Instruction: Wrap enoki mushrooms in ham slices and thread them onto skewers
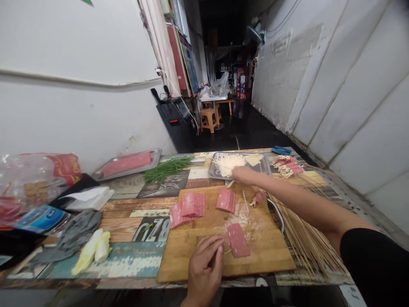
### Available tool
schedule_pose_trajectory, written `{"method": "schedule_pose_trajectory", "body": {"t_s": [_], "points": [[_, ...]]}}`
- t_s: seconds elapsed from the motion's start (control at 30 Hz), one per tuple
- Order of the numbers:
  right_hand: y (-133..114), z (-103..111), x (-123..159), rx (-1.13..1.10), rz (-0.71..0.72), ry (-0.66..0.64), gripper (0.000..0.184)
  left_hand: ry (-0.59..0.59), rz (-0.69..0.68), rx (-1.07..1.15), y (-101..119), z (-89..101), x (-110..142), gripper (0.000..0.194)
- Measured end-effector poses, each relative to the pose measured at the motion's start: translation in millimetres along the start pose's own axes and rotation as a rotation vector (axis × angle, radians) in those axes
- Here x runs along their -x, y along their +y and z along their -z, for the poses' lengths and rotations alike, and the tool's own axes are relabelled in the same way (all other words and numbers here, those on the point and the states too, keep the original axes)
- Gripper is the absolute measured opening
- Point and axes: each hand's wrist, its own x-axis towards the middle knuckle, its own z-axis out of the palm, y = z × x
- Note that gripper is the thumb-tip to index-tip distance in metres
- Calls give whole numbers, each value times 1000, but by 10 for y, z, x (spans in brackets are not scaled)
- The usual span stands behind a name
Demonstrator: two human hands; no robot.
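Observation:
My right hand (244, 175) reaches over the front of a metal tray (266, 164), its curled fingers closed at a heap of white enoki mushrooms (225, 163). A short pale strand pokes out below it. On the wooden cutting board (191, 238), my left hand (206, 264) is closed in a pinch. What it pinches is hidden; a thin pale strand shows beside the fingertips. Just right of it lies one flat pink meat slice (238, 241). Stacked slices (193, 204) and a smaller stack (226, 200) sit farther back, near a small meat roll (257, 198).
Bamboo skewers (306, 232) spread along the right, with finished rolls (287, 165) behind. Green chives (168, 168) and a tray with a meat slab (128, 165) lie back left. Cabbage pieces (92, 250), a grey cloth (78, 232) and plastic packaging (41, 183) occupy the left.

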Motion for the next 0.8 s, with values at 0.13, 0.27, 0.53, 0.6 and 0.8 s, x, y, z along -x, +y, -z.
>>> {"method": "schedule_pose_trajectory", "body": {"t_s": [0.13,0.27,0.53,0.6,0.8], "points": [[58,330,244,-471,-77,284,19,-22,0,-40,-16,42,-134,24],[-229,558,586,-1206,-63,209,27,23,55,-25,44,58,-569,30],[-904,396,994,-1537,-103,130,25,-294,353,445,238,-170,-976,40],[-858,406,1075,-1379,-151,182,23,-317,397,407,238,-169,-938,38],[-716,649,1317,-312,-14,483,18,-331,450,234,315,-117,-1035,30]]}}
